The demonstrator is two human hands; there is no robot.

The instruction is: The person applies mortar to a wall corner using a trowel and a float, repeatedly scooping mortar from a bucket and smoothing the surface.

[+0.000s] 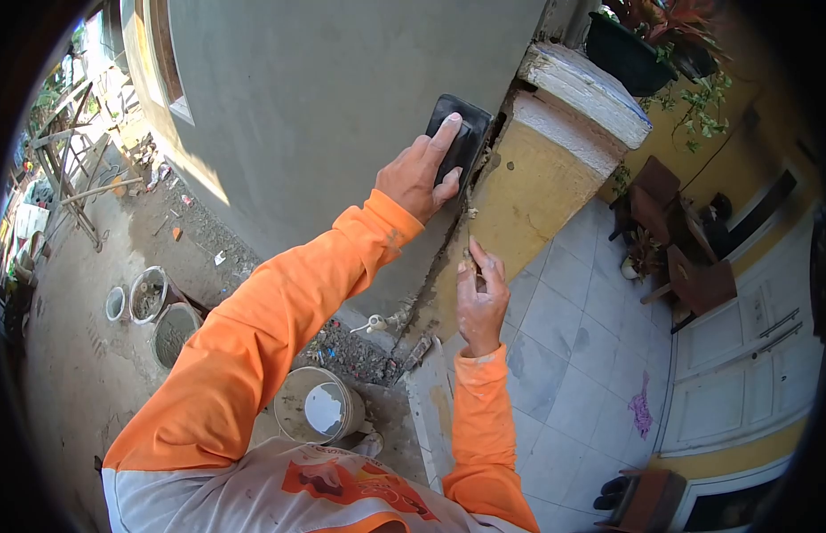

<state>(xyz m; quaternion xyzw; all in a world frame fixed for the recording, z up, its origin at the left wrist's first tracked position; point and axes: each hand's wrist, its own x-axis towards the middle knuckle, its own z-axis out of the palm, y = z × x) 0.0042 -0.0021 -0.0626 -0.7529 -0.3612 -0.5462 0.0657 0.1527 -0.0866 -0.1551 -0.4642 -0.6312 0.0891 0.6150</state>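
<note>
My left hand [422, 169] is closed on a black plastering float [445, 108], one finger stretched along its back. The float lies over the grey plastered wall [342, 89], close to its right edge. Lower and to the right, my right hand [482, 302] pinches a thin, narrow tool [470, 242] whose kind I cannot tell. It points up along the dark, rough gap between the grey wall and the yellow pillar [524, 191]. Plaster smears whiten the fingers of both hands.
Below the wall stand a bucket [319, 404], a white tap [375, 324] and gravel. More buckets [149, 295] are at the left. A potted plant [639, 53] tops the white ledge [586, 93]. Chairs [654, 200] and a white door [742, 355] border the tiled floor [555, 355].
</note>
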